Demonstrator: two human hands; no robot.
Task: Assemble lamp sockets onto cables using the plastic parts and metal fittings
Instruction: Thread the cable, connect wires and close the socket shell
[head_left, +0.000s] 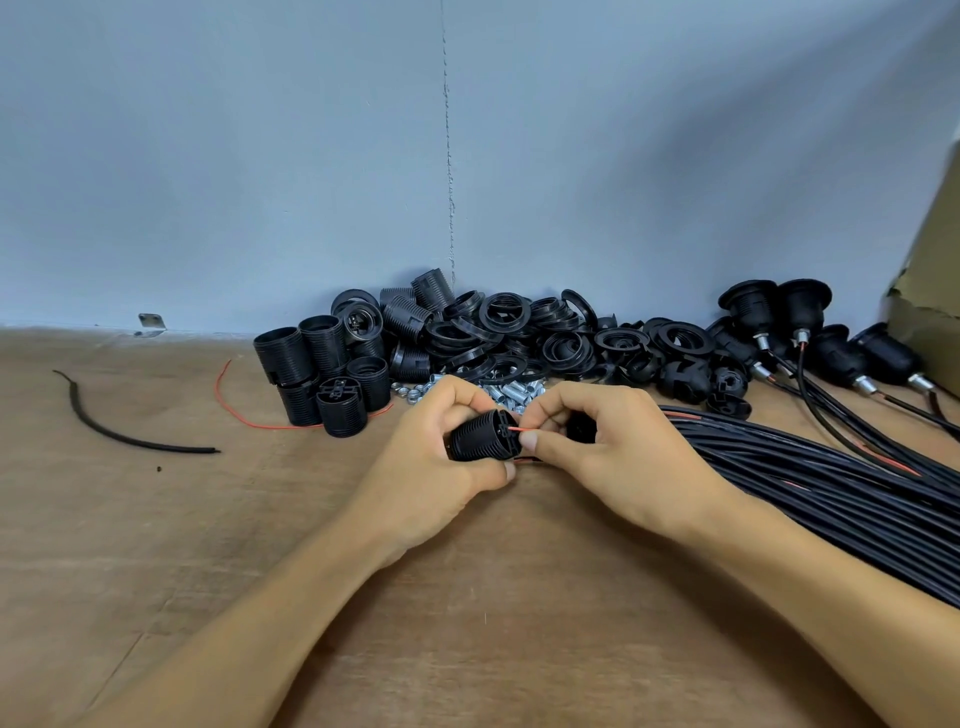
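Left hand (436, 457): fingers (457, 395) curled tight round a black threaded socket body (475, 436), held on its side just above the surface (156, 545). Right hand (613, 452): thumb and forefinger pinch a thin red wire (522, 429) that meets the socket's end face. A second black part (579, 428) sits tucked behind the right fingers; can't tell what it is. Just beyond both sets of fingers is a heap of metal fittings (498, 389), with a pile of black rings (519, 332) further back. Loose threaded bodies (322, 364) sit beyond the left fingers and to their left. A black cable bundle (805, 467) runs right of the right fingers. Finished sockets on cables (779, 322) lie far right by a cardboard box (930, 291). A cable offcut (114, 431) and a loose red strand (228, 405) lie well left of the left fingers.
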